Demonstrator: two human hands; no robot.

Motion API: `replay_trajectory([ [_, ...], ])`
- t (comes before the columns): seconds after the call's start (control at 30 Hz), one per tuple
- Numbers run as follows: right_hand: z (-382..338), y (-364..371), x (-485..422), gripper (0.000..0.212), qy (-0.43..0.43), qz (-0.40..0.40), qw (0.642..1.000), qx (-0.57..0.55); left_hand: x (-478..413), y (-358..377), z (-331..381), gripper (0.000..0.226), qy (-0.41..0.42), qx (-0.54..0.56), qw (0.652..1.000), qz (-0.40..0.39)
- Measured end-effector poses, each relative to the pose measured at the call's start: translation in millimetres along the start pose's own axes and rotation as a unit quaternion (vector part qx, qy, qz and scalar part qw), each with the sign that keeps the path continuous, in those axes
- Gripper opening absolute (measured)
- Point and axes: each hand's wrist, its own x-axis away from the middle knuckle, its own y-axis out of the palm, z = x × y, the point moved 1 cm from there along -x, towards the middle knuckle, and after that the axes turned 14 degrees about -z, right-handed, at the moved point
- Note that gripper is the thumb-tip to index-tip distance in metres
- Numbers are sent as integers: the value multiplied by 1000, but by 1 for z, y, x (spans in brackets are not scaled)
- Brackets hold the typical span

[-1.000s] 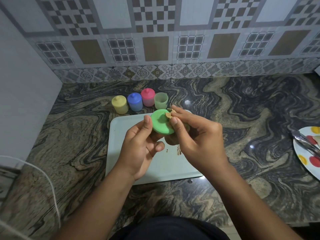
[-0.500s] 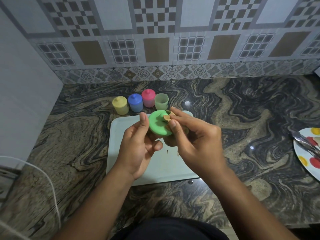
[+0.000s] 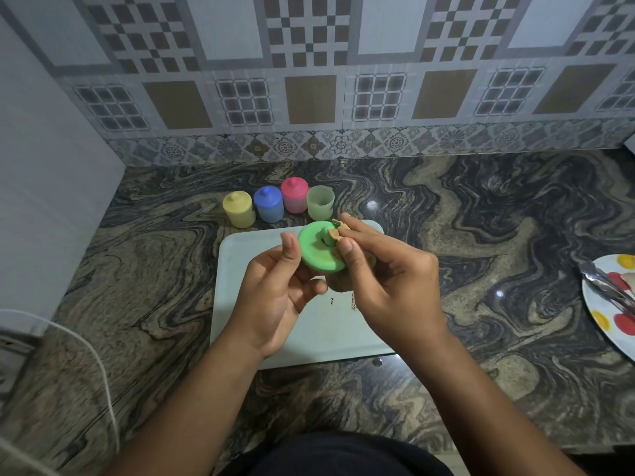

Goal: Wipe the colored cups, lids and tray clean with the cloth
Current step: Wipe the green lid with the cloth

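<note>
My left hand (image 3: 275, 300) holds a green lid (image 3: 318, 250) by its rim, above the pale tray (image 3: 240, 269). My right hand (image 3: 388, 283) pinches a tan cloth (image 3: 338, 231) and presses it against the lid's knob; most of the cloth is bunched under that hand. Behind the tray stand a yellow cup (image 3: 238, 209), a blue cup (image 3: 269, 204) and a pink cup (image 3: 294, 195), each with its lid on, and an open green cup (image 3: 320, 202).
The tray lies on a marbled stone counter (image 3: 481, 235), with a few crumbs (image 3: 353, 305) on it. A spotted plate (image 3: 615, 304) with metal tongs (image 3: 604, 290) sits at the right edge. A white cable (image 3: 99, 365) runs along the left. A tiled wall closes the back.
The green lid has tilted and turned slightly in my left hand. My right hand has shifted the cloth a little around the lid's knob.
</note>
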Motion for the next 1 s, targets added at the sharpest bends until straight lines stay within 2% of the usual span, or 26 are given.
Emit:
replay_trajectory([
  [0.07,-1,0,0,16,-6,1,1000,2,4,0,-2,30,20,0,999,-42],
  [0.17,-3,0,-2,17,2,0,1000,-14,6,1,1,20,16,-7,999,-33],
  [0.4,-3,-1,-2,20,49,-1,997,-58,1,3,2,45,9,33,999,6],
  [0.53,-4,4,0,21,31,-6,999,-44,3,1,4,33,41,12,998,-36],
  [0.63,-4,3,-1,20,28,5,998,-50,5,0,8,23,19,-14,999,-21],
  [0.73,-7,2,-3,20,64,13,996,-65,4,1,12,26,0,-24,1000,-1],
  [0.8,-6,0,-4,23,103,-18,988,-118,4,3,13,28,-11,-15,1000,18],
  [0.9,-6,-6,-4,40,154,-103,960,-210,4,4,12,26,-17,-1,999,30],
  [1.0,-6,-9,-8,44,161,-92,963,-197,4,3,11,24,-24,9,999,43],
])
